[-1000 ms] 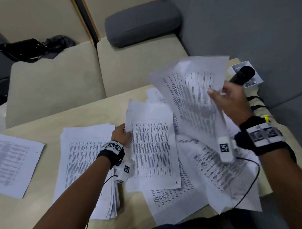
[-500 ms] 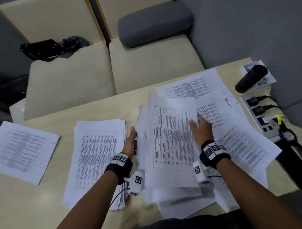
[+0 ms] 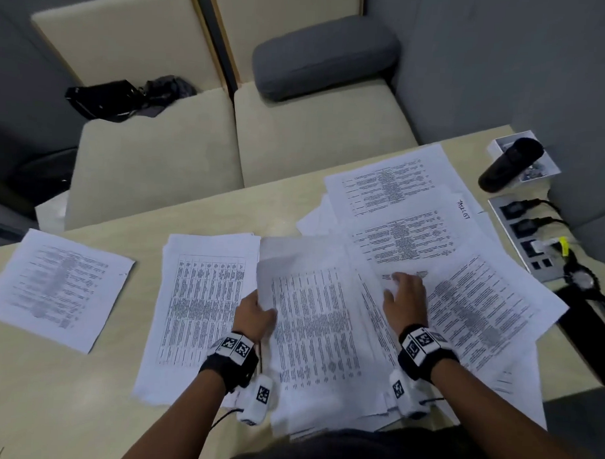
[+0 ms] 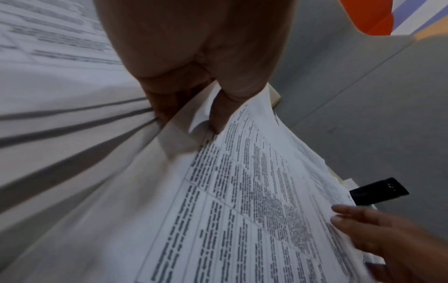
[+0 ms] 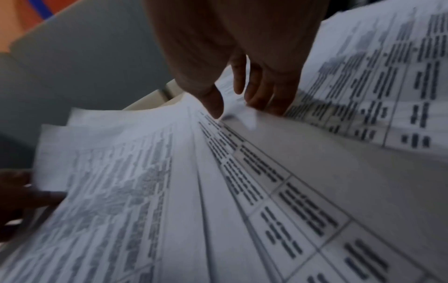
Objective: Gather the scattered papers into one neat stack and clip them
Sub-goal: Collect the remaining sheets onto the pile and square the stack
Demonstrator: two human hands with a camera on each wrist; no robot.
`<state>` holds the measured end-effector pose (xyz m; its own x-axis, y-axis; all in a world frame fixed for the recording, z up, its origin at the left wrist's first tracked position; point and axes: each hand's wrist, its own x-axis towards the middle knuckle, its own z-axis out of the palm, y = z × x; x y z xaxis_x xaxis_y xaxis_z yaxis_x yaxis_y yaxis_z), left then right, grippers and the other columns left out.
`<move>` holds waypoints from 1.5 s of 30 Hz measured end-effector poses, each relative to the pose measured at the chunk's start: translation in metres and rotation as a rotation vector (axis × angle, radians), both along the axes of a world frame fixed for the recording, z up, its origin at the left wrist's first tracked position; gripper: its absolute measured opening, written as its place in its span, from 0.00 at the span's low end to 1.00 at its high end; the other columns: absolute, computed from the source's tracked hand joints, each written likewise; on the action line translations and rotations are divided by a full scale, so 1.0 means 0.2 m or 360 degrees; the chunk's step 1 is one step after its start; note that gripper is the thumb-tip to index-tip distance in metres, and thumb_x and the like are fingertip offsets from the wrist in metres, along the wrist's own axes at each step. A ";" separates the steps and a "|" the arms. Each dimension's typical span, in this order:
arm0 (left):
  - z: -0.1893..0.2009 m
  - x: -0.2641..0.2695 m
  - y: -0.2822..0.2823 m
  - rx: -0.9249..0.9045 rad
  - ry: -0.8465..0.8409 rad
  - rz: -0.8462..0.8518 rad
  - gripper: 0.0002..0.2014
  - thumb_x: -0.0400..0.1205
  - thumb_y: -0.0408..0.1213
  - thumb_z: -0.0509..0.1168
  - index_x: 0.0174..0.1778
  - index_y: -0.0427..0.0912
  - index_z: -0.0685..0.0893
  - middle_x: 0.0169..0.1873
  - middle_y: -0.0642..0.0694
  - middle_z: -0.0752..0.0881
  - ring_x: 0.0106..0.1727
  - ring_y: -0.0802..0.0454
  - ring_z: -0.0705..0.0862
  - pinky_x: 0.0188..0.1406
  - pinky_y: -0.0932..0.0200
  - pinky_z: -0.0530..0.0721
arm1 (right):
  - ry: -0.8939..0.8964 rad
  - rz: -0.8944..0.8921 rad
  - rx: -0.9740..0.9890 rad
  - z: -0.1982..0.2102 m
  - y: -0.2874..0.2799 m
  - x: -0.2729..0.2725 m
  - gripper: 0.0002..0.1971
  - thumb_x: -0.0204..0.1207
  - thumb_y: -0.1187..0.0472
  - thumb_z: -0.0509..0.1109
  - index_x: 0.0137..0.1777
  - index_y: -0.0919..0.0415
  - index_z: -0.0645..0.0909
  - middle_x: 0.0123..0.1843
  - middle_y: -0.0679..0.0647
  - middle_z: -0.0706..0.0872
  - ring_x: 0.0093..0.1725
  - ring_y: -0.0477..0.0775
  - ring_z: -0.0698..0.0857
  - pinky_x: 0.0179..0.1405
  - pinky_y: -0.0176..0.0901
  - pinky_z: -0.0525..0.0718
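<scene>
White printed papers are spread over the beige table [image 3: 116,411]. A squared stack [image 3: 202,308] lies left of centre, and a small separate pile [image 3: 55,286] sits at the far left. My left hand [image 3: 257,306] grips the left edge of the loose middle pile [image 3: 318,339], fingers curled under the sheets [image 4: 242,191] and lifting that edge. My right hand [image 3: 403,291] rests on the pile's right side with fingers extended, touching the paper [image 5: 242,172]. More sheets [image 3: 464,262] fan out to the right, overlapping.
At the table's right edge are a black cylindrical object [image 3: 511,164] on a white box, a socket panel [image 3: 527,237] with plugged cables, and a watch [image 3: 580,278]. Beige sofa seats, a grey cushion [image 3: 324,55] and a black bag [image 3: 103,98] lie beyond the table.
My right hand brought the raised sheets down onto the middle pile and slid to its right side. My left hand moved from between the stacks to grip the pile's left edge.
</scene>
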<state>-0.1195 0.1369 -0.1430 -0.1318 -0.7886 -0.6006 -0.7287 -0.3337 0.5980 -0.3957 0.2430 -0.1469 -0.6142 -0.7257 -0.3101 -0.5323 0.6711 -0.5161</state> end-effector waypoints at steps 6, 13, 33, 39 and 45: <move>-0.05 0.06 0.12 -0.0028 -0.0005 -0.0031 0.12 0.76 0.33 0.64 0.55 0.47 0.79 0.44 0.43 0.88 0.44 0.41 0.90 0.44 0.42 0.91 | -0.0423 0.0260 0.0227 0.05 0.02 0.15 0.31 0.79 0.58 0.71 0.79 0.63 0.65 0.74 0.63 0.75 0.70 0.63 0.79 0.68 0.48 0.78; -0.01 0.03 0.08 -0.0050 -0.0072 0.0010 0.13 0.75 0.29 0.66 0.56 0.40 0.81 0.48 0.41 0.88 0.49 0.39 0.88 0.52 0.45 0.89 | -0.0209 -0.0034 -0.0195 0.33 -0.05 -0.06 0.19 0.80 0.58 0.70 0.68 0.65 0.80 0.63 0.64 0.86 0.62 0.63 0.85 0.64 0.49 0.81; 0.03 -0.07 0.00 0.0175 0.0269 0.0390 0.08 0.69 0.32 0.76 0.42 0.39 0.85 0.40 0.40 0.89 0.38 0.46 0.87 0.42 0.52 0.87 | -0.0709 -0.0048 -0.1395 0.95 -0.06 -0.53 0.16 0.76 0.62 0.75 0.62 0.51 0.82 0.63 0.48 0.88 0.67 0.53 0.84 0.67 0.51 0.82; 0.04 -0.13 -0.04 0.0165 0.0225 0.0271 0.13 0.72 0.30 0.72 0.48 0.37 0.76 0.44 0.36 0.82 0.40 0.45 0.81 0.42 0.49 0.84 | -0.0791 -0.0123 -0.1199 0.73 -0.13 -0.42 0.13 0.76 0.66 0.74 0.56 0.50 0.83 0.49 0.38 0.91 0.53 0.43 0.88 0.58 0.42 0.86; 0.09 -0.19 0.01 0.0246 0.0438 0.0432 0.18 0.82 0.35 0.66 0.68 0.37 0.76 0.63 0.37 0.83 0.61 0.41 0.82 0.56 0.56 0.78 | -0.0683 -0.0169 -0.0506 0.24 -0.13 -0.20 0.15 0.77 0.62 0.73 0.64 0.60 0.82 0.57 0.57 0.88 0.56 0.55 0.86 0.58 0.46 0.82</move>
<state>-0.1576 0.1387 -0.1244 -0.1034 -0.7200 -0.6862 -0.4219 -0.5930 0.6858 -0.4362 0.2174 -0.0997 -0.5558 -0.7653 -0.3247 -0.1665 0.4851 -0.8585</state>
